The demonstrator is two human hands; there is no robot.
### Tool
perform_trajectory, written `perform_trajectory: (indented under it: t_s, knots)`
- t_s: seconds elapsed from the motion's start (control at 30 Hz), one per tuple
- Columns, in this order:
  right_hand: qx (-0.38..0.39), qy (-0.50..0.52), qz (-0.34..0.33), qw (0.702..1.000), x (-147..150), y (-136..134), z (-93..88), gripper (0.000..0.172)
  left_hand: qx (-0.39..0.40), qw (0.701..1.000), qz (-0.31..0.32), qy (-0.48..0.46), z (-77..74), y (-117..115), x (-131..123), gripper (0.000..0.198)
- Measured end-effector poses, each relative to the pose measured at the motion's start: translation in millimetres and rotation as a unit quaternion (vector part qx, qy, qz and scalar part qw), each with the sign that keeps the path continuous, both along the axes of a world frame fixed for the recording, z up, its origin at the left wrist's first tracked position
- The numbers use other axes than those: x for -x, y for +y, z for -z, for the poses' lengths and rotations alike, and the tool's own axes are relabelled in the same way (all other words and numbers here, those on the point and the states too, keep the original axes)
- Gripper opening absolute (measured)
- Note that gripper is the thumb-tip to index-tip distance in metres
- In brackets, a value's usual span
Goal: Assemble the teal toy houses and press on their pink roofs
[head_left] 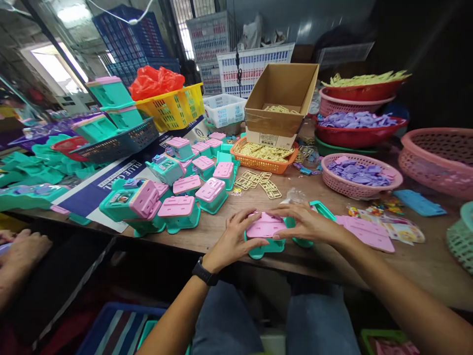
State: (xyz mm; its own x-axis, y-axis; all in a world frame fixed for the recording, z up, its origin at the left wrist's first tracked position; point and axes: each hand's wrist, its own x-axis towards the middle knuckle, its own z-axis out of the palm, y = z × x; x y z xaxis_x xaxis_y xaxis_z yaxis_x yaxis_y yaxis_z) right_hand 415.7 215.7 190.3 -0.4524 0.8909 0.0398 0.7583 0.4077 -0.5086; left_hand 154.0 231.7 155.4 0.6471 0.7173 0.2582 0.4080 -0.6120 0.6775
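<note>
Both my hands are on one teal toy box with a pink top (266,226) at the table's front edge. My left hand (236,234) grips its left side, thumb along the front of the pink top. From the right, my right hand (299,222) holds the other side, thumb at the front right corner and fingers over the back edge. A teal frame piece (322,210) lies just behind my right hand. Flat pink panels (367,232) lie to the right. Several similar assembled boxes (179,207) stand to the left.
Cream lattice pieces (270,189) lie mid-table, before an orange basket (266,164) and a cardboard box (283,88). Pink baskets (360,192) stand right, near a blue panel (420,202). At far left, another person's hand (27,251) shows beside the table.
</note>
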Motion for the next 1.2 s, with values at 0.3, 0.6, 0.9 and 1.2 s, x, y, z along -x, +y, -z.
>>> perform_trajectory:
  t_s: [0.3,0.6,0.9,1.2]
  knots:
    - [-0.016,0.019,0.045,0.999,7.0,-20.3,9.4,0.061,-0.065,0.996,-0.045,0.044,22.5,-8.3,-4.8,0.048]
    - [-0.182,-0.089,0.0,0.979,17.3,-39.9,32.0,0.063,-0.164,0.981,0.013,0.099,17.7,-2.9,6.5,0.064]
    - [-0.303,-0.194,0.062,0.931,42.3,-50.6,53.2,0.079,-0.197,0.974,0.002,0.111,24.8,-9.2,2.4,0.061]
    - [-0.264,-0.048,0.237,0.934,-13.8,-87.7,44.3,0.043,-0.243,0.961,-0.092,0.094,26.2,18.6,22.7,0.048]
